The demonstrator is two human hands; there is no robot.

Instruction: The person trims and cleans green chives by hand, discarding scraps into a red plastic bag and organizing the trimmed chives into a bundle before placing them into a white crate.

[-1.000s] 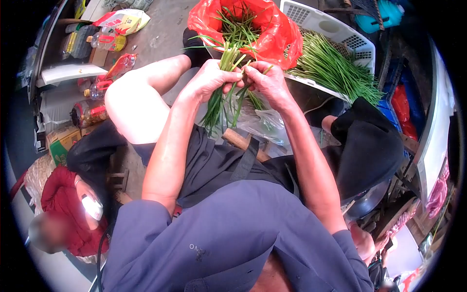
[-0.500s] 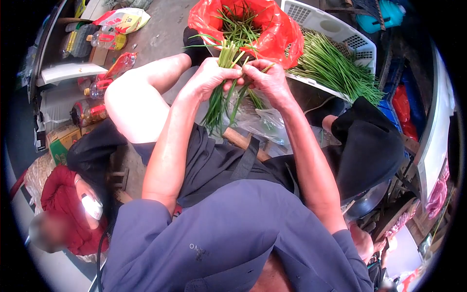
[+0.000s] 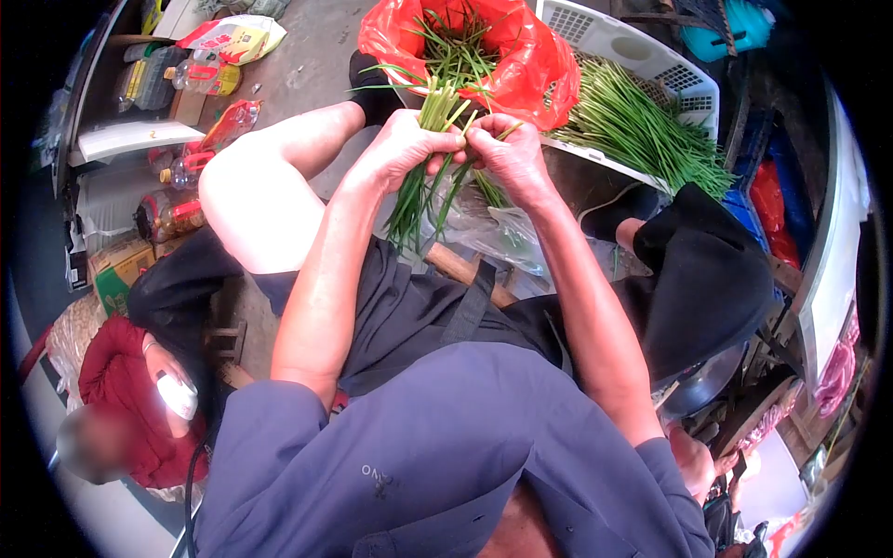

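Observation:
My left hand is closed round a bunch of green stalks, pale ends up and leafy ends hanging down. Close on its right, my right hand pinches thin green stalks between thumb and forefinger, the fingertips of both hands almost touching. Just beyond the hands stands a red plastic bag, open at the top, with loose green stalks inside. A white perforated crate to its right holds a large pile of green stalks.
Clear plastic lies below my hands, near a wooden bar. At left are bottles and a green-brown box. A person in red is at lower left, holding a white object.
My right hand has shifted very slightly, and the stalks at its fingertips have changed angle a little. My left hand still holds the bunch in nearly the same place.

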